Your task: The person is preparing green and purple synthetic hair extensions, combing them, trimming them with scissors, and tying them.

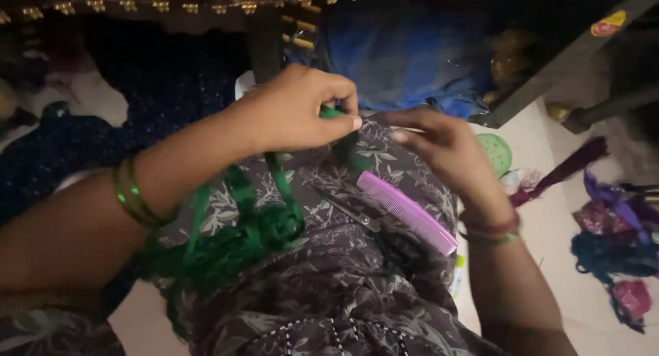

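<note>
Your left hand sits at the upper centre of the frame, thumb and fingers pinched together on the end of a green thread bundle. From there the bundle trails down and left across your lap, over the patterned fabric, and gathers in a loose heap at centre left. Your right hand is just to the right of the left, fingers drawn near each other around something thin and pale; I cannot tell whether it is clamped on it.

The thread looks soft, light and limp, so it will likely sag and tangle if you lift it by the heap. The pinched end near your fingertips seems the best place to take hold, keeping the strands together.

A pink comb lies diagonally on your lap at centre right, with scissors just beside it on its left. More coloured thread bundles lie on the floor at the right edge.
</note>
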